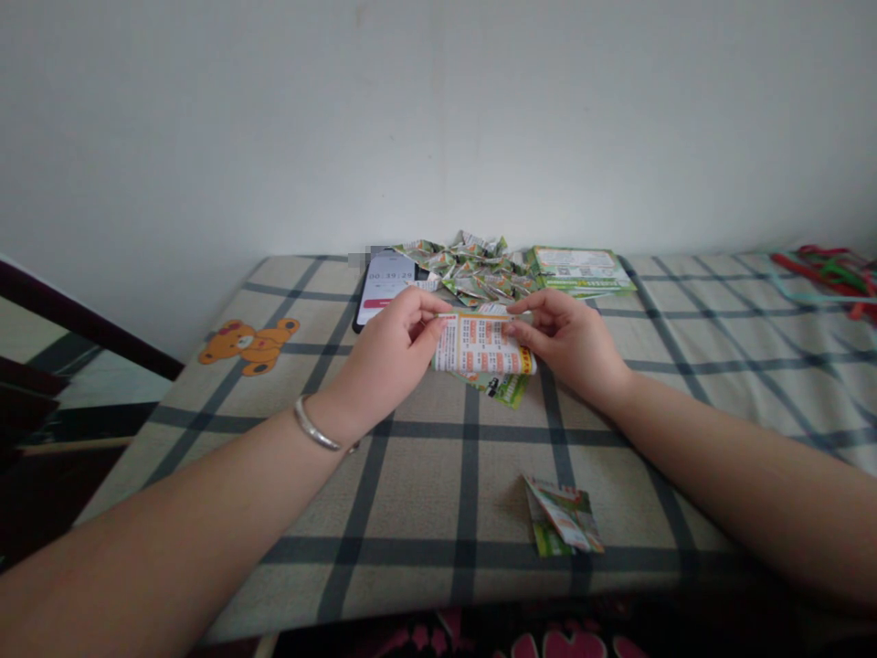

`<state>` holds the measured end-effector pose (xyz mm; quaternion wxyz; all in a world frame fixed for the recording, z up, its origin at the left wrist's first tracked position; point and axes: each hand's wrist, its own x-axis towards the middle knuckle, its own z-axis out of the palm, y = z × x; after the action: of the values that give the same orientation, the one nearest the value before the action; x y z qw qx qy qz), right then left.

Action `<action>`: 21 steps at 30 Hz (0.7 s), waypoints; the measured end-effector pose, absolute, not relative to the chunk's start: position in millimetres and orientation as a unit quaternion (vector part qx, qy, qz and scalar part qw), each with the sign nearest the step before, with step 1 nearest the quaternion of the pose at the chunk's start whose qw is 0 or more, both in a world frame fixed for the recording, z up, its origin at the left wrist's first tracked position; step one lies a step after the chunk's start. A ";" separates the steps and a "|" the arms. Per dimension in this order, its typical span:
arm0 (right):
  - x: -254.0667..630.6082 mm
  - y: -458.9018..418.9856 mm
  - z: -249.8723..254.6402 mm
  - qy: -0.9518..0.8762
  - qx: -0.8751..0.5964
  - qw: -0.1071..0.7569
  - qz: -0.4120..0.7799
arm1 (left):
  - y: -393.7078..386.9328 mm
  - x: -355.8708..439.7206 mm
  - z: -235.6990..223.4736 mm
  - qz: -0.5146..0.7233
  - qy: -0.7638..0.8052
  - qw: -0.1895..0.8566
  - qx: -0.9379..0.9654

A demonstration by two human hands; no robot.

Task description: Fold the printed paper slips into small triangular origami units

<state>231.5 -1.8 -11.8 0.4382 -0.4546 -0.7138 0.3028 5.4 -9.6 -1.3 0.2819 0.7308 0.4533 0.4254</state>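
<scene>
Both hands are at a printed paper leaflet (485,345), white and orange with small blocks of text and a green lower part showing under a fold. My left hand (397,343), with a silver bangle on its wrist, pinches the leaflet's upper left corner. At the upper right corner, the thumb and fingers of my right hand (572,343) are closed on the paper. Just behind the leaflet lies a pile of folded paper pieces (480,270) in similar colours. One more folded paper piece (565,519) rests near the table's front edge.
A phone (374,291) showing a timer lies left of the pile. Flat green leaflets (582,270) are stacked right of it. A bear picture (250,345) is on the checked tablecloth (431,512). A clear container (832,279) with red and green things stands far right, and a wall (438,119) rises behind.
</scene>
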 end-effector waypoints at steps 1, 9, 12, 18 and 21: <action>231.5 -1.6 -11.4 -0.714 -0.454 0.439 0.304 | -9.1 5.3 -1.4 0.433 0.452 0.281 0.728; 232.8 0.8 -11.9 -0.708 -0.454 0.446 0.307 | -6.2 4.2 -4.2 0.454 0.445 0.286 0.717; 231.7 0.3 -11.6 -0.688 -0.451 0.459 0.334 | -6.9 5.1 -4.4 0.453 0.445 0.287 0.717; 230.4 -0.9 -10.6 -0.675 -0.448 0.462 0.362 | -6.9 7.0 -3.0 0.460 0.446 0.310 0.702; 231.6 -0.8 -11.4 -0.690 -0.445 0.456 0.343 | -6.3 6.6 -3.1 0.464 0.445 0.321 0.696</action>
<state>231.6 -0.8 -11.4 0.4559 -0.4449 -0.6901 0.3434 6.6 -6.3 -3.1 0.3209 0.6957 0.4449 0.4639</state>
